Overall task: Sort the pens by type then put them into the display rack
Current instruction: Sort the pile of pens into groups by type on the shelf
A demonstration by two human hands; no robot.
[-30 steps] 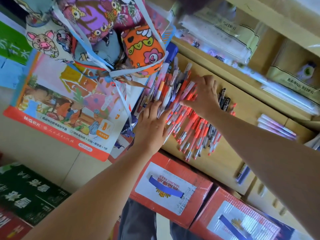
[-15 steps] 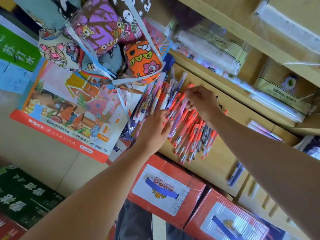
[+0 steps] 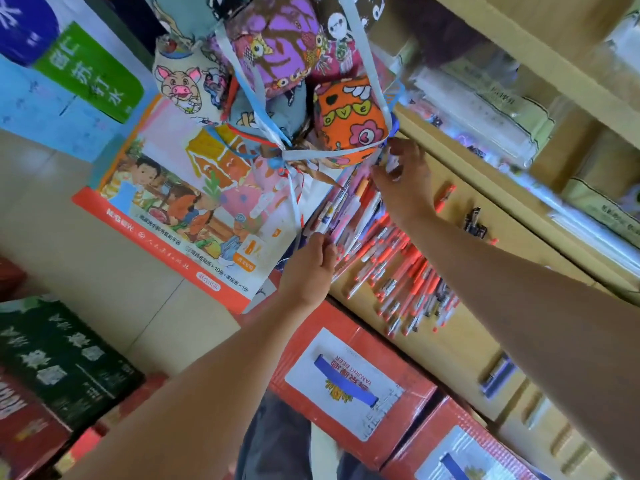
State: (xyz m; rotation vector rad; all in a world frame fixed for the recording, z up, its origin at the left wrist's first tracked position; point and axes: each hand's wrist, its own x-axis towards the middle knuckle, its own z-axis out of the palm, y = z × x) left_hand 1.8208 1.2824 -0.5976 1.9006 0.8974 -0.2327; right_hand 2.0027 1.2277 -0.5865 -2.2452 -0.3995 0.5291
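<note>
Pale wooden shelf (image 3: 460, 344) runs along the shop's right side, with red boxes (image 3: 311, 341) nearest, just below it. Orange pens (image 3: 408, 282) lie heaped on the shelf. The left hand (image 3: 306, 268) touches the lower ends of the mixed pens (image 3: 349, 209); I cannot tell whether it grips. Farther, the right hand (image 3: 407, 185) curls round their upper ends, beneath hanging cloth balls (image 3: 349, 123).

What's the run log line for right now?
left hand at near ends of mixed pens; right hand at far ends; red pens loose on shelf; grips unclear
</note>
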